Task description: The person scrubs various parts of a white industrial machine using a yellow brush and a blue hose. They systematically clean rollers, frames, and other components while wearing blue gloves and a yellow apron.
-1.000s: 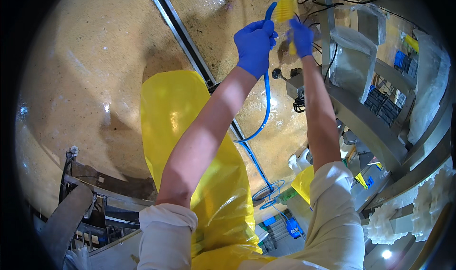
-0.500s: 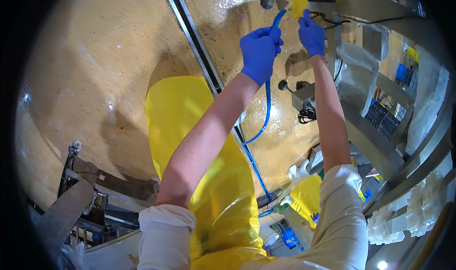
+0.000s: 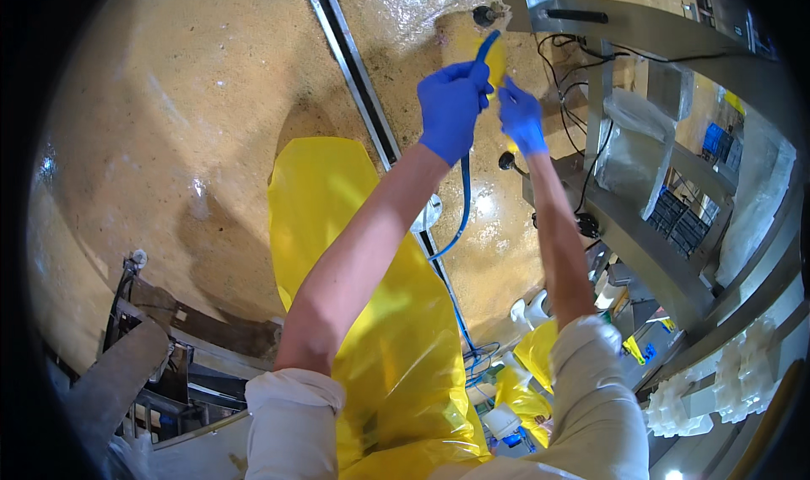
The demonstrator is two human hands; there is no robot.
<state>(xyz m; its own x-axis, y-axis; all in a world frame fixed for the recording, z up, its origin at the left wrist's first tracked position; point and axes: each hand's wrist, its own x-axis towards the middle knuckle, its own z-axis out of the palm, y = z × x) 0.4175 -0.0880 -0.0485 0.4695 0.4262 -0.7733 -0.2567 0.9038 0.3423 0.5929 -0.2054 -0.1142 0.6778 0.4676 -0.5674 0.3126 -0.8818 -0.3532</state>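
Blue-gloved left hand point(image 3: 451, 109) is clamped round a slim flexible blue hose point(image 3: 467, 202); blue-gloved right hand point(image 3: 521, 117) grips a motion-blurred yellow plastic brush point(image 3: 496, 65), just beside the hose tip; tan floor point(image 3: 211, 100) below, grey metal frame point(image 3: 658, 37) near; I'd hold the hose tip steady; no writing legible from here.

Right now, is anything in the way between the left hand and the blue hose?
Nothing visible but a blue glove. The left hand is closed around the blue hose near its upper end. The yellow brush in the right hand shows blurred beside that end; whether they touch is unclear.
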